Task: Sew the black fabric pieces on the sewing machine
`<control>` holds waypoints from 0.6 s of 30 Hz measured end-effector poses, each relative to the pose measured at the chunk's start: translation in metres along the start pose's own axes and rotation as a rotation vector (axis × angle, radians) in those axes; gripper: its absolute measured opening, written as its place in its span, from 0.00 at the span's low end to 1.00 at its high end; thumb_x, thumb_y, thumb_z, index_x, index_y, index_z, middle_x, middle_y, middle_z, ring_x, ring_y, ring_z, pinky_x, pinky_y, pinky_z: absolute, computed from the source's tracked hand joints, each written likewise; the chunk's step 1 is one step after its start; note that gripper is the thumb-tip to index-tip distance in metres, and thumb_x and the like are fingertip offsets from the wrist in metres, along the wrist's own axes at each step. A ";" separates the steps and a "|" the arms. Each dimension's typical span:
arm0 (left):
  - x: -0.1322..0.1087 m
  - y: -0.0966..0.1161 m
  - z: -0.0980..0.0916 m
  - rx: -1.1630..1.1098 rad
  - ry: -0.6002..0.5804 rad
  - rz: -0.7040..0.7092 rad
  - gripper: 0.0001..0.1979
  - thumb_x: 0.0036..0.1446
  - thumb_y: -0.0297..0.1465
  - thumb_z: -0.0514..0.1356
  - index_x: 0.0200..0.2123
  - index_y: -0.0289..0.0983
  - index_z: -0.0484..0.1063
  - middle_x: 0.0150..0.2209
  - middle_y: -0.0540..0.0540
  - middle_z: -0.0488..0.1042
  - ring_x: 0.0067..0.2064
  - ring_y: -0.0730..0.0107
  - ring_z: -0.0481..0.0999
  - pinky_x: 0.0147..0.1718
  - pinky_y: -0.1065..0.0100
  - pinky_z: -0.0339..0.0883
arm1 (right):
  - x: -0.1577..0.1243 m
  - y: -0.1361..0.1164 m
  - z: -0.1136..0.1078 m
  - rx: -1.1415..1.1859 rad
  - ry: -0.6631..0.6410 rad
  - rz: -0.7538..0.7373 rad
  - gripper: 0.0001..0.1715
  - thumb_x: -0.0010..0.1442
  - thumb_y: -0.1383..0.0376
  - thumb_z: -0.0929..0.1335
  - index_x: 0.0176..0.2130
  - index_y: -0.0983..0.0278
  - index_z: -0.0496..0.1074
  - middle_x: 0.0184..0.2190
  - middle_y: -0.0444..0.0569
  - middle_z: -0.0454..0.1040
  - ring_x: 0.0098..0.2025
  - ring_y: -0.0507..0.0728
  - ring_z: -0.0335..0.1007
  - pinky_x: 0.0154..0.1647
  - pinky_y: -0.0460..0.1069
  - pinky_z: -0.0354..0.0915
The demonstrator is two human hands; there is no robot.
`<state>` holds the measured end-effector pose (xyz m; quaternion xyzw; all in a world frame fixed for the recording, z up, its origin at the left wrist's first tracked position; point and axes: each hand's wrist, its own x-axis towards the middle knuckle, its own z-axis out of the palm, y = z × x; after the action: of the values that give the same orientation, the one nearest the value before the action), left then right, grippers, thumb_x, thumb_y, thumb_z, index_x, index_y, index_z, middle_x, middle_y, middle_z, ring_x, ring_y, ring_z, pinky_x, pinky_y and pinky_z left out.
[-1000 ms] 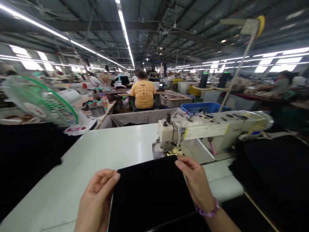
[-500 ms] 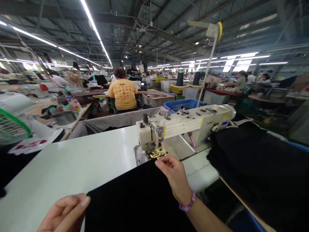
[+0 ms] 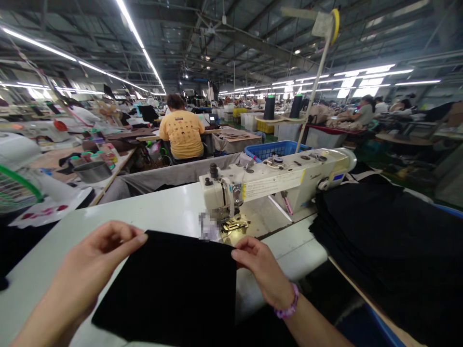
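A piece of black fabric (image 3: pixel 173 289) is stretched between my two hands, its far edge running almost level. My left hand (image 3: pixel 104 253) pinches the far left corner between thumb and fingers, above the pale tabletop (image 3: pixel 152 207). At the far right corner, my right hand (image 3: pixel 258 267) pinches the cloth just in front of the sewing machine (image 3: pixel 267 178). The machine's brass-coloured plate and foot area (image 3: pixel 234 226) lies right behind the fabric's far edge. A purple bracelet circles my right wrist.
To the right lies a stack of black fabric (image 3: pixel 390 241). Behind the machine are a blue basket (image 3: pixel 277 148) and dark thread cones (image 3: pixel 269 107). A green-rimmed fan (image 3: pixel 21 183) stands at left. One person in a yellow shirt (image 3: pixel 182 132) sits ahead, facing away.
My left hand has moved up and away from me, lifting the fabric's left corner, so the far edge went from slanted to nearly level. My right hand has barely moved.
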<state>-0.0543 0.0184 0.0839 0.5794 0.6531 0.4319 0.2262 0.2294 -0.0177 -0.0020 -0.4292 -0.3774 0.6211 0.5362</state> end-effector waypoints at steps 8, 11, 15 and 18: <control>0.037 -0.012 0.135 0.160 -0.390 0.127 0.06 0.38 0.31 0.58 0.18 0.42 0.61 0.19 0.55 0.67 0.26 0.68 0.68 0.30 0.67 0.61 | -0.046 0.045 -0.027 -0.487 0.035 -0.141 0.09 0.51 0.72 0.66 0.35 0.60 0.66 0.28 0.41 0.67 0.30 0.53 0.65 0.32 0.46 0.63; 0.029 -0.025 0.159 0.155 -0.367 0.120 0.09 0.41 0.32 0.60 0.20 0.42 0.60 0.20 0.55 0.67 0.26 0.68 0.68 0.30 0.67 0.61 | -0.055 0.051 -0.042 -0.671 -0.097 -0.260 0.10 0.54 0.75 0.64 0.34 0.60 0.68 0.30 0.43 0.68 0.32 0.53 0.67 0.33 0.46 0.63; 0.028 -0.026 0.161 0.169 -0.365 0.108 0.07 0.44 0.31 0.60 0.22 0.41 0.62 0.21 0.55 0.69 0.26 0.68 0.69 0.30 0.67 0.61 | -0.056 0.051 -0.057 -0.809 -0.189 -0.499 0.16 0.52 0.78 0.63 0.37 0.61 0.69 0.32 0.45 0.72 0.33 0.53 0.70 0.35 0.45 0.65; 0.030 -0.026 0.161 0.193 -0.378 0.108 0.06 0.45 0.28 0.59 0.21 0.41 0.63 0.21 0.55 0.69 0.26 0.68 0.69 0.30 0.68 0.61 | -0.053 0.049 -0.065 -0.954 -0.235 -0.738 0.21 0.51 0.80 0.61 0.41 0.61 0.68 0.33 0.46 0.73 0.34 0.54 0.71 0.35 0.46 0.66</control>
<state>0.0524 0.0969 -0.0161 0.7032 0.6053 0.2629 0.2646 0.2760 -0.0760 -0.0634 -0.3915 -0.7940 0.2002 0.4197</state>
